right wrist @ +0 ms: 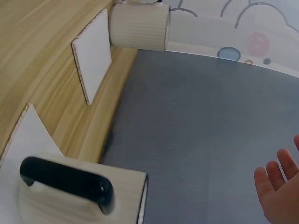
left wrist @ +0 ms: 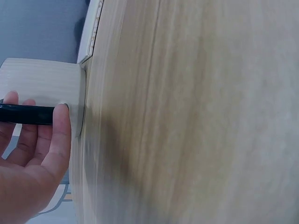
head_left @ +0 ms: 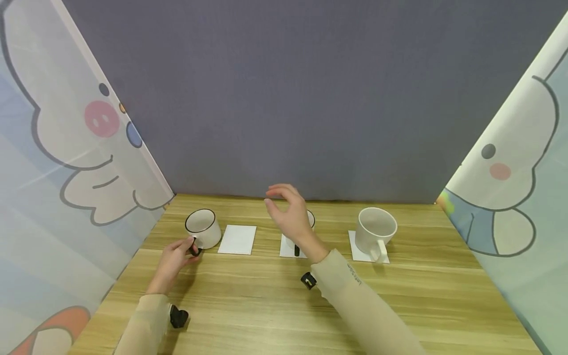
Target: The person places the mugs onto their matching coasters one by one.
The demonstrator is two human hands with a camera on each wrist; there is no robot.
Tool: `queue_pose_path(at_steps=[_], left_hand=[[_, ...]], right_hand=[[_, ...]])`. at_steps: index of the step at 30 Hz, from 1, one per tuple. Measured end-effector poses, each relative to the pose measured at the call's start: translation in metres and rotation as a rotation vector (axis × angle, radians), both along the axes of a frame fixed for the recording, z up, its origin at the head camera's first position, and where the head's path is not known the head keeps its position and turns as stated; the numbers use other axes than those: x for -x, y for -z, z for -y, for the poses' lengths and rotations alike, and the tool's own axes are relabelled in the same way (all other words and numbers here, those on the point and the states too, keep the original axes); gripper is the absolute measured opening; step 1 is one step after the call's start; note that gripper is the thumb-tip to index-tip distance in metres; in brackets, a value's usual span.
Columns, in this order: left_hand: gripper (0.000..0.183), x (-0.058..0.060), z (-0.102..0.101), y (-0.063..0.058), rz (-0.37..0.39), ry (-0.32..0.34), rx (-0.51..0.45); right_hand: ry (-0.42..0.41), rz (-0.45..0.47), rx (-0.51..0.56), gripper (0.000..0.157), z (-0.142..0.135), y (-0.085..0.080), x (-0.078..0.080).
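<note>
My left hand (head_left: 173, 259) holds a white mug (head_left: 210, 235) with a black rim by its black handle (left wrist: 28, 114). In the left wrist view, the fingers are curled about that handle. The mug stands at the far left, beside a bare white square coaster (head_left: 238, 240). My right hand (head_left: 290, 217) is raised with nothing in it, its fingers loosely bent. It partly hides a second black-rimmed mug (right wrist: 126, 186), which stands on its own coaster (head_left: 286, 250) with its black handle facing me.
A plain white mug (head_left: 376, 229) stands to the right on another white coaster (head_left: 352, 246), its handle pointing toward me. A grey panel (head_left: 284, 98) rises behind the wooden table (head_left: 248, 305). Curtains with cartoon animals (head_left: 35, 197) hang at both sides.
</note>
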State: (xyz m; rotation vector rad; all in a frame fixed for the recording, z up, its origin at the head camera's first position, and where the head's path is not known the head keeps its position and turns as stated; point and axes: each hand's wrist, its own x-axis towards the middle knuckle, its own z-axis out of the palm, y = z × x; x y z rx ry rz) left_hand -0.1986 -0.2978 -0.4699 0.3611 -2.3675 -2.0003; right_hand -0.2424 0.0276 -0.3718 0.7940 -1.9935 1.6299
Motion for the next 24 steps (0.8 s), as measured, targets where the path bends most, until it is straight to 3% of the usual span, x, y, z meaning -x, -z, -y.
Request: queue_pose_path(at_steps=[8,16,24], left_hand=[[0.046,-0.001,0.001,0.000,0.000,0.008,0.005],[0.049,0.000,0.000,0.002,-0.007,-0.001,0.007],[0.045,0.000,-0.001,0.001,-0.009,-0.016,0.004]], right_hand=[[0.005,0.064,-0.051,0.015,0.019,0.011,0.014],[0.058,0.155,-0.176,0.016,0.034,0.026,0.020],[0.011,0.277,-0.336,0.026,0.047,0.031,0.019]])
